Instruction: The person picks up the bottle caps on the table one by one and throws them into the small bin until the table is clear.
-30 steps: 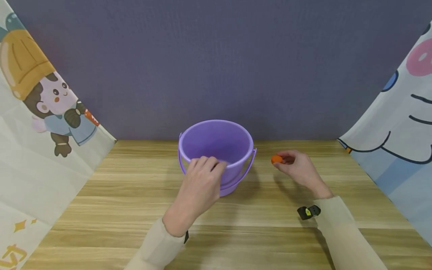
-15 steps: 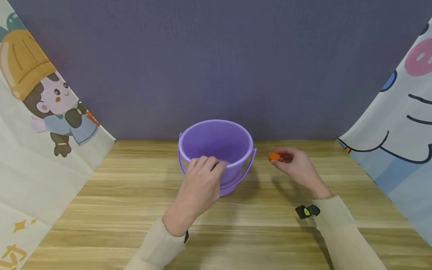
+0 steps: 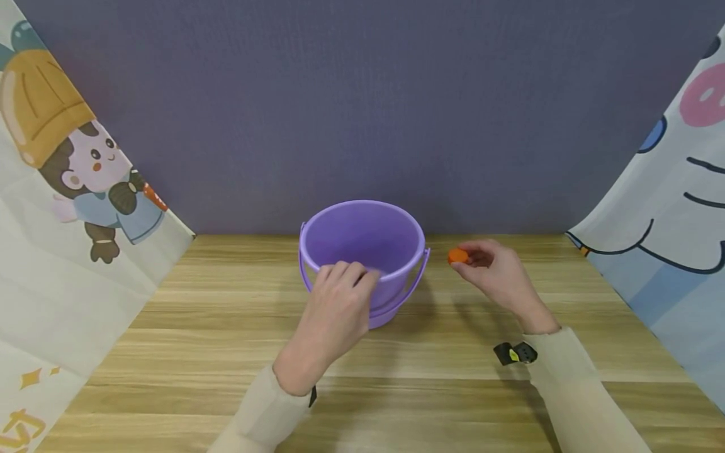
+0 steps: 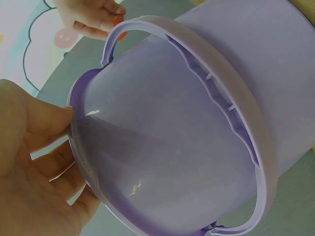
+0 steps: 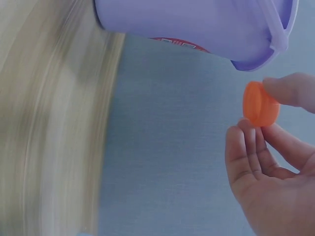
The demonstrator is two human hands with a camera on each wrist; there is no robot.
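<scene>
A purple plastic bucket (image 3: 362, 231) stands upright on the wooden table, its handle hanging down on the near side. My left hand (image 3: 338, 309) grips the near rim; the left wrist view has the thumb on the outer wall and the fingers (image 4: 69, 182) over the rim. To the right of the bucket, my right hand (image 3: 501, 277) holds a small round orange bottle cap (image 3: 457, 255) above the table. Seen from the right wrist, the cap (image 5: 261, 104) is pinched on edge between thumb and fingertips, just below the bucket's rim in that view. The bucket's bottom inside is hidden.
A dark grey-blue wall (image 3: 362, 113) rises right behind the bucket. White cartoon-printed cloths slant along the left side (image 3: 73, 264) and right side (image 3: 668, 251) of the wooden table (image 3: 226, 340). A black strap (image 3: 514, 353) sits at the right wrist.
My right hand has moved slightly left and away from me with the orange bottle cap, closer to the bucket. The left hand and the bucket have stayed in place.
</scene>
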